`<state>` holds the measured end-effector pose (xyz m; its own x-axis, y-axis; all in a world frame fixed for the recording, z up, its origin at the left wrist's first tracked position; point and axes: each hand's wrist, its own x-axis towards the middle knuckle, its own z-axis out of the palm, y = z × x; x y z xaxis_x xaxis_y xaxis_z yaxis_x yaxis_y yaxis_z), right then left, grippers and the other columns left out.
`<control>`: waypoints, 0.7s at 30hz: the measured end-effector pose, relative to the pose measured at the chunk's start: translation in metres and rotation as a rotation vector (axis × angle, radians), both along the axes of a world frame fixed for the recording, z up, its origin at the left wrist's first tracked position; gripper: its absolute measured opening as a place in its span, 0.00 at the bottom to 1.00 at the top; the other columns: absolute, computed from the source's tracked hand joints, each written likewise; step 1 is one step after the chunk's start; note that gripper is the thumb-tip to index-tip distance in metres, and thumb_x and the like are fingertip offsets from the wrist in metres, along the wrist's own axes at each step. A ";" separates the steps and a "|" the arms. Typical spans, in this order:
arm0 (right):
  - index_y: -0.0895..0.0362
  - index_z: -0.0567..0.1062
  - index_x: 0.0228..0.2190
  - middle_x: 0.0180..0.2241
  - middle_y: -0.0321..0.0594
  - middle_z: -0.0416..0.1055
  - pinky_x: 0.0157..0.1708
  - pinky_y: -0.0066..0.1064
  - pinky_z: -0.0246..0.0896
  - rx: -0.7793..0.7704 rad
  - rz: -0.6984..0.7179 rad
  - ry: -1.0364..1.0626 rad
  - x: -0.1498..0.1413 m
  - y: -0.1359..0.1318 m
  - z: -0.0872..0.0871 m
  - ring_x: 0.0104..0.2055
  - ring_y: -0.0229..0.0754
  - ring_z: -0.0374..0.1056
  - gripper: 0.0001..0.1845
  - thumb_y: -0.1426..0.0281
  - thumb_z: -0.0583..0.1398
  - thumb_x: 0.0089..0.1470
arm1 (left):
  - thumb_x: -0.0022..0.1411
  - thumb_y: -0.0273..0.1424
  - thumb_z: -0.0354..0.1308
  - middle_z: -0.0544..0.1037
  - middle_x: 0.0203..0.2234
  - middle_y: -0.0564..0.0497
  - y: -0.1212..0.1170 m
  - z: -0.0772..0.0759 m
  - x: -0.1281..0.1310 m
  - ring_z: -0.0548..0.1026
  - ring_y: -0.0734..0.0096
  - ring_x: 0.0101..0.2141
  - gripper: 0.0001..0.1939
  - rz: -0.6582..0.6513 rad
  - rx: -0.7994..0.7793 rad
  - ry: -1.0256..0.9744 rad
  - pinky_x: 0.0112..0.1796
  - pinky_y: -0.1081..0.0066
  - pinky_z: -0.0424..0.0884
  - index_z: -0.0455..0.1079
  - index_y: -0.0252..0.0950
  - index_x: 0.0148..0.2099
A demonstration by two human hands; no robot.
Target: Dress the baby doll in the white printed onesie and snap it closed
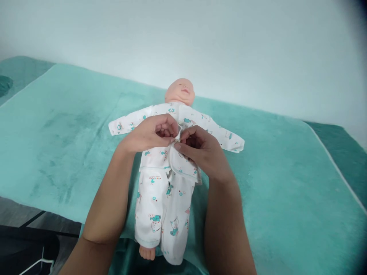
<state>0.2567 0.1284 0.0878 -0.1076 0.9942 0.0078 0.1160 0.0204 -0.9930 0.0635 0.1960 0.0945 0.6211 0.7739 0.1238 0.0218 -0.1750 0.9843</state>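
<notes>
A baby doll (180, 91) lies on its back in a white printed baby jacket (155, 158) and matching trousers (174, 214). Over the doll's chest, my left hand (153, 131) pinches one front edge of the jacket between thumb and fingertips. Close beside it, my right hand (202, 147) is closed on the other front edge. Between the fingertips the cloth is drawn up, and whatever fastener is there is too small to make out. Below my hands the jacket's lower front corner hangs loose over the trousers. One doll foot (147, 253) shows under a trouser leg.
The doll rests on a turquoise plush cover (275, 183) spread over a table, with darker green cloth (341, 152) at the right end. A white wall (183, 38) stands behind. At the lower left is a black object (25, 248) with a white wire-like piece.
</notes>
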 end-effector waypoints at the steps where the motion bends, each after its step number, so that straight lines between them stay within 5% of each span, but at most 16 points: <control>1: 0.53 0.71 0.32 0.24 0.30 0.65 0.21 0.27 0.54 -0.001 -0.001 0.002 0.000 0.000 0.000 0.24 0.32 0.58 0.16 0.59 0.71 0.52 | 0.50 0.22 0.63 0.76 0.29 0.54 0.000 0.000 0.000 0.71 0.78 0.29 0.10 -0.003 -0.003 -0.007 0.30 0.75 0.67 0.71 0.36 0.36; 13: 0.53 0.75 0.33 0.23 0.30 0.68 0.18 0.24 0.53 -0.006 -0.015 0.076 0.006 0.003 -0.005 0.22 0.31 0.62 0.13 0.58 0.68 0.56 | 0.64 0.34 0.59 0.72 0.21 0.55 -0.002 0.001 0.001 0.71 0.75 0.25 0.10 0.025 0.053 0.006 0.25 0.75 0.63 0.77 0.38 0.46; 21: 0.53 0.74 0.32 0.22 0.31 0.70 0.17 0.24 0.55 -0.014 -0.028 0.151 0.007 0.003 -0.006 0.21 0.32 0.64 0.13 0.58 0.67 0.57 | 0.67 0.41 0.57 0.68 0.16 0.56 -0.004 0.001 0.007 0.61 0.80 0.18 0.20 0.103 0.225 0.195 0.20 0.73 0.54 0.74 0.35 0.25</control>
<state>0.2633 0.1311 0.0820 -0.0787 0.9969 0.0078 -0.0342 0.0051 -0.9994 0.0706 0.1915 0.0951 0.5698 0.8006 0.1854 0.2356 -0.3752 0.8965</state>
